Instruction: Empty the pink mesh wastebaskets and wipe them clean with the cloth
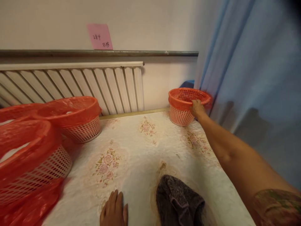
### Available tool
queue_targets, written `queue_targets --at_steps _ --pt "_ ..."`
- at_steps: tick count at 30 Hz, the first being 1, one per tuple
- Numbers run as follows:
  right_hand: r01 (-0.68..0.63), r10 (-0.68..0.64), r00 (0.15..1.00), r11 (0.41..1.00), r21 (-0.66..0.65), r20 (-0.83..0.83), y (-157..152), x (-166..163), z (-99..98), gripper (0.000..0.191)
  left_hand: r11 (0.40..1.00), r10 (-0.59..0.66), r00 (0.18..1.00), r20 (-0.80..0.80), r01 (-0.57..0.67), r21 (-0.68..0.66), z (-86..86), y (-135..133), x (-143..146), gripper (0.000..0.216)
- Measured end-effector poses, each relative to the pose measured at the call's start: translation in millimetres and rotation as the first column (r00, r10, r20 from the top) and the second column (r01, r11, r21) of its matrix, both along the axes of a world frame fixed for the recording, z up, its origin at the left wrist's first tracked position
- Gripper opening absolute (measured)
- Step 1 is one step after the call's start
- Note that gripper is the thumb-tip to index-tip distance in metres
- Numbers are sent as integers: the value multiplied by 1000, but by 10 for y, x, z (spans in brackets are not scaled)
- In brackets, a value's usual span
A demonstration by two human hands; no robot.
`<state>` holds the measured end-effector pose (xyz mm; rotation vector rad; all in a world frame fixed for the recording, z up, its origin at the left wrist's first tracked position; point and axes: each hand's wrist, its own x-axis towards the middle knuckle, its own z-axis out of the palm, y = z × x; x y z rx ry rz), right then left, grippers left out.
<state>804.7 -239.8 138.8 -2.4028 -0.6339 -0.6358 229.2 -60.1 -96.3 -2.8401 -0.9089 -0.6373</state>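
Right arm stretched fully forward; right hand (pixel 197 108) clamped over the near rim of a small red-lined white plastic mesh basket (pixel 183 105) at the floral mattress's (pixel 141 150) far right corner. Left hand (pixel 114 209) lies flat, fingers together, holding nothing, beside a crumpled dark grey cloth (pixel 178 201).

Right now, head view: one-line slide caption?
Right hand grips the far basket; left hand lies flat on the mattress beside a grey cloth.
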Motion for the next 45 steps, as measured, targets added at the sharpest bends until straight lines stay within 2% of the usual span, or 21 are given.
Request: queue_targets --at_steps 5,7,9,11,13,15,17,22,26,30,34,39,45 --pt "-19 19 1000 1000 22 17 -50 -203 84 49 999 6 1000 -19 -7 -35 100 -62 11 41" --pt "-30 25 996 998 55 82 -57 -434 28 53 999 -6 1000 -24 5 -32 153 -87 12 41" --pt "-69 56 989 994 90 133 -44 -761 -114 54 999 -17 999 -36 16 -30 211 -114 11 41" --pt "-117 111 992 989 89 66 -17 -1184 -327 51 1000 -17 999 -50 16 -25 271 -144 8 40" --pt "-265 270 956 963 54 -116 6 -1701 -570 47 1000 -13 998 -60 12 -19 323 -178 2 39" --pt "-443 441 839 894 69 -320 13 -2295 -793 43 1000 -7 998 -65 5 -23 362 -215 -10 38" --pt "-555 539 716 825 108 -443 3 -2926 -952 41 999 -1 998 -62 -1 -46 382 -251 -25 38" --pt "-680 663 497 698 223 -560 -38 -4336 -1090 35 983 12 1000 -25 -17 -181 348 -298 -54 42" --pt "-679 685 444 678 281 -578 -74 -5057 -1267 33 974 -4 1000 -5 3 -225 289 -324 -122 46" --pt "-687 680 457 679 258 -574 -186 -5454 -1588 31 973 -58 998 4 58 -225 277 -394 -358 48" --pt "-687 694 569 696 209 -442 -323 -5700 -1831 27 963 -78 997 -21 70 -259 298 -448 -772 50" --pt "-655 672 681 737 166 -291 -381 -5884 -1960 26 962 -56 998 -27 47 -268 313 -420 -1352 49" --pt "-655 665 701 743 137 -258 -390 -5929 -2024 23 964 4 1000 -3 -5 -266 302 -300 -1890 46"
